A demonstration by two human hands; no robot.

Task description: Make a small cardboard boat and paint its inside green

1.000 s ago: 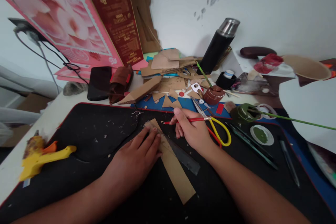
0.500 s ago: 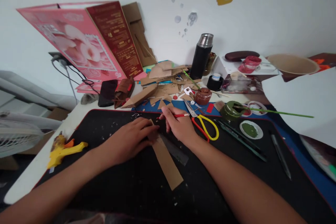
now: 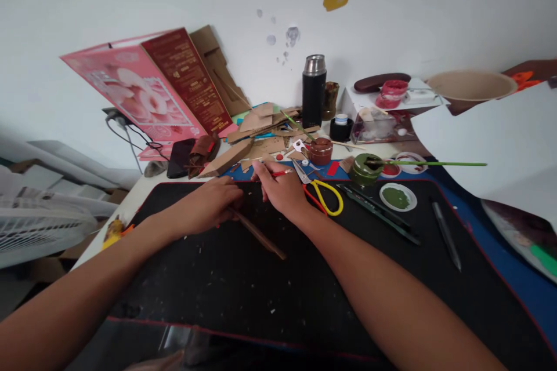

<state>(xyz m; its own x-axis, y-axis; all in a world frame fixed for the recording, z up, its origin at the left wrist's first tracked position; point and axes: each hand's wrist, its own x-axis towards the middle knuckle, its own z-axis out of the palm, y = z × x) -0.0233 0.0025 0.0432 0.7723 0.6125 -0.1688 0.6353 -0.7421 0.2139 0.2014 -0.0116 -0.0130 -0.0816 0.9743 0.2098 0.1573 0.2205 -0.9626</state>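
My left hand [image 3: 212, 202] is closed round one end of a brown cardboard strip [image 3: 260, 234], which slants toward me over the black mat [image 3: 217, 284] and shows mostly its narrow edge. A red pencil [image 3: 282, 172] rests in the closed fingers of my right hand [image 3: 284, 192], just right of the left. Close to that wrist lie scissors [image 3: 327, 197] with one yellow and one red handle. A small red spot shows under my left hand, too little of it to name.
Along the back are cardboard scraps [image 3: 256, 122], a black thermos [image 3: 314, 93], a brown paint jar [image 3: 321, 152] and a green paint jar [image 3: 366, 169] with a brush across it. Dark green cutters [image 3: 378, 213] and a pen [image 3: 446, 235] lie right; a yellow glue gun [image 3: 114, 233] lies left.
The cardboard strip, flat on the mat before, is now raised and turned on edge in my left hand. The clear ruler beside it no longer shows. My view has shifted right.
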